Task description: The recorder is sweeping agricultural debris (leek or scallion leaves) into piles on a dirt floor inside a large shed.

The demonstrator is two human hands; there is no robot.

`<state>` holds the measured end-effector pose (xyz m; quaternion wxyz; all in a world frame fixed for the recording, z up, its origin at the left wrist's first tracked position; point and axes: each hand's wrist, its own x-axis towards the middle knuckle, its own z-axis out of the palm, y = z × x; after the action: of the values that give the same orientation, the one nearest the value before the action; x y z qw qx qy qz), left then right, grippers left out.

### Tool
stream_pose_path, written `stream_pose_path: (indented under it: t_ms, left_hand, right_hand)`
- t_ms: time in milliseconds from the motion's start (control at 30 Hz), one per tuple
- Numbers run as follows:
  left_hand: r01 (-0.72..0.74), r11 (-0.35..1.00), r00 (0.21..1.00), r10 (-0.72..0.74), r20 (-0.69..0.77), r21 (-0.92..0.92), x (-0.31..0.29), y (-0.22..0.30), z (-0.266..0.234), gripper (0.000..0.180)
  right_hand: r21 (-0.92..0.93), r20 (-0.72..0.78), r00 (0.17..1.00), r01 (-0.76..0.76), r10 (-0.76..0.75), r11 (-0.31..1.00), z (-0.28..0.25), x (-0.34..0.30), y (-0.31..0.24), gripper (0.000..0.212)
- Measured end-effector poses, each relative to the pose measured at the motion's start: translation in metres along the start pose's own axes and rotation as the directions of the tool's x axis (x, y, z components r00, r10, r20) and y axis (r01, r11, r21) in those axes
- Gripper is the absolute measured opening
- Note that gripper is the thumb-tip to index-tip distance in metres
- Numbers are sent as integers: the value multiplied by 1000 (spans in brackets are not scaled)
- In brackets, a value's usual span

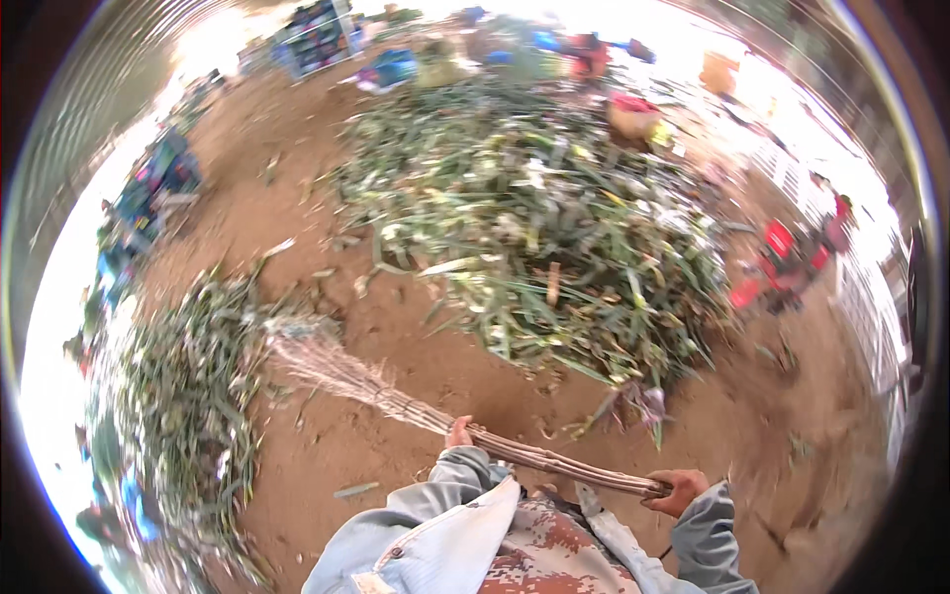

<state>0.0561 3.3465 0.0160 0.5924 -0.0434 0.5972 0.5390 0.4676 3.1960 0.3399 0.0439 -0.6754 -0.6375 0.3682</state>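
Both my hands grip a twig broom (416, 409) made of bundled thin sticks. My left hand (458, 434) holds the bundle near its middle, and my right hand (677, 489) closes on the handle end. The broom's bristle tips (297, 346) are spread and blurred at the left, touching the brown dirt floor (396, 475) beside a strip of green leaves (183, 396). A large heap of green leaves and cut stalks (534, 218) lies ahead of me. My pale blue sleeves and a patterned shirt fill the lower edge.
A red machine (787, 259) stands at the right. Blue crates (158, 183) line the left side and more crates (317, 35) stand far back. A yellow and red container (633, 114) and an orange one (719, 69) sit beyond the heap.
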Motion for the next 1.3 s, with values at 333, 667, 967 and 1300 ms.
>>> stream_pose_path:
  t_ms: [333,667,967,1300]
  left_hand:
    - [10,937,948,-120,-294,-349,86,203,-90,23]
    - [24,907,911,-193,-365,-420,174,275,-136,25]
    - [159,973,954,-195,-228,-167,300,339,60,29]
    - [-3,970,986,-38,165,241,458,348,341,33]
  right_hand:
    - [-244,234,920,368,-314,897,-5,235,-236,52]
    - [-72,432,824,437,-367,897,4,358,-386,49]
    - [-106,317,918,283,-238,953,-96,485,-386,46]
    - [-367,121,970,-152,209,918,-277,542,-520,37]
